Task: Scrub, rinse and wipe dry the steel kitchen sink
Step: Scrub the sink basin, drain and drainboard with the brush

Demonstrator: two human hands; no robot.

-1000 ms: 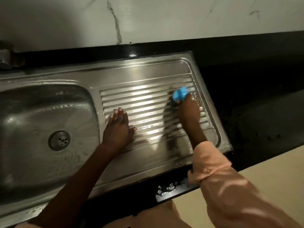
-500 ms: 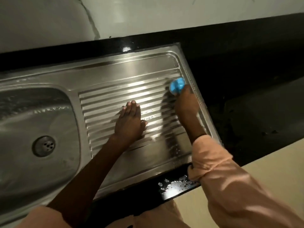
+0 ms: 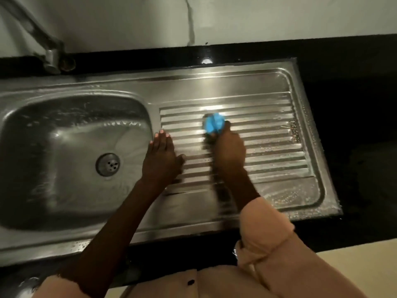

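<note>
Steel sink [image 3: 214, 87] set into the black surface [image 3: 354, 130], long axis left to right: basin [image 3: 64, 158] left, ribbed drainboard [image 3: 268, 147] right, ribs parallel to that axis. Metal wet, beaded with droplets near the right rim. My right hand [image 3: 229, 147] has its grip clenched around a blue scrubber [image 3: 213, 123], crumpled and soft-looking, pressed on the ribs mid-drainboard. My left hand [image 3: 161, 160] lies flat, fingers straight, grip released, at the drainboard's left edge beside the basin.
</note>
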